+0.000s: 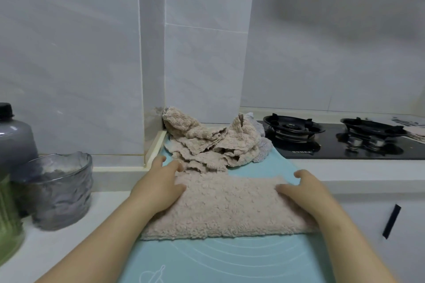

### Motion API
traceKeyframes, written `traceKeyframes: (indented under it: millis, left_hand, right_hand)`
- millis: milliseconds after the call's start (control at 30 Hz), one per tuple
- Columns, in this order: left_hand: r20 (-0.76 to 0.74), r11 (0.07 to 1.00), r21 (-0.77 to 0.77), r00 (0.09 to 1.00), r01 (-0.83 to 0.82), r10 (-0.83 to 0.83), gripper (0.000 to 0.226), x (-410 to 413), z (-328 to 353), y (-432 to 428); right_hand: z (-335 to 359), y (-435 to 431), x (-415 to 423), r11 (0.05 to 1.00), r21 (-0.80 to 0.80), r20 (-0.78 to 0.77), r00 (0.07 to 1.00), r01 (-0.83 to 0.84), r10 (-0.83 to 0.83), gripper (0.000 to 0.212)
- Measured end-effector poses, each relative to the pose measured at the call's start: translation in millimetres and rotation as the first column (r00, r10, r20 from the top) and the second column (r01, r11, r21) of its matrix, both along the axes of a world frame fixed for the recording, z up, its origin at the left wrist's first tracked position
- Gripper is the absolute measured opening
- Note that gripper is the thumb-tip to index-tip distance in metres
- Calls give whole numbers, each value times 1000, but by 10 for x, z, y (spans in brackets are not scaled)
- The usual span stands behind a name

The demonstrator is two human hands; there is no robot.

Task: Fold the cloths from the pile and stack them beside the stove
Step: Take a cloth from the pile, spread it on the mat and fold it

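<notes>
You press your left hand (158,187) and right hand (303,190), fingers spread flat and gripping nothing, on the beige cloth (227,207) to smooth it for folding.

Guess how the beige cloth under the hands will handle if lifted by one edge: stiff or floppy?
Probably floppy: the cloth lies limp on the mat, and the pile behind it is crumpled. Likely light, since it looks thin with a fluffy nap. Unlikely to slip: the left hand and right hand rest flat on its textured surface.
</notes>
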State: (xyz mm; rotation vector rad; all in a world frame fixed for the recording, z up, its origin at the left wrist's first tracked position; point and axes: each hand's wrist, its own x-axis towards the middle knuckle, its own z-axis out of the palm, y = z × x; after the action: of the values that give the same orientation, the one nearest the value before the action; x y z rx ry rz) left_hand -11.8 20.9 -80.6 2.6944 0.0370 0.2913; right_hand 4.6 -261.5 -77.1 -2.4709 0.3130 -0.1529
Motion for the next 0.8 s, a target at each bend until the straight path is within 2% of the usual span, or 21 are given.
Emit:
traceKeyframes:
  millis: [133,233,300,333,400,467,533,667,800]
  left_hand:
    - [-1,997,81,1000,-10,10,32,-25,-36,-44]
    - [166,960,258,984,-108,66,39,-107,46,-143]
    - [251,956,292,967,-22,-54,46,-177,108,-241]
    - [210,958,271,966,91,-151,50,-212,125,-299]
    - [-19,927,213,950,307,-311,61,-293,96,-419]
    - [-262,878,259,904,402,-337,67,-328,-1,-488]
    - [-355,851,318,885,419,-303,69,-309,-84,-498]
    - [-347,858,327,895,396,-281,69,-304,-80,-513]
    - [-174,883,313,935,350,-308,67,-274,-53,-611]
  right_hand:
    - [-1,6,-41,991,-130,-71,997,-24,15,40]
    - [-15,7,-25,988,-154,-61,998,-18,8,38]
    - [-35,2,-19,986,-167,-61,998,-15,4,42]
    - [-41,3,-17,985,-172,-59,998,-16,6,42]
    - [-36,9,-21,988,-154,-61,998,-22,12,38]
    - [-21,10,-35,993,-118,-65,998,-23,15,31]
    - [-20,-9,-41,991,-132,-49,999,-31,25,24]
    - [-32,-18,-33,991,-132,87,996,7,5,23]
    - [62,-17,-68,986,-60,229,964,154,-136,14]
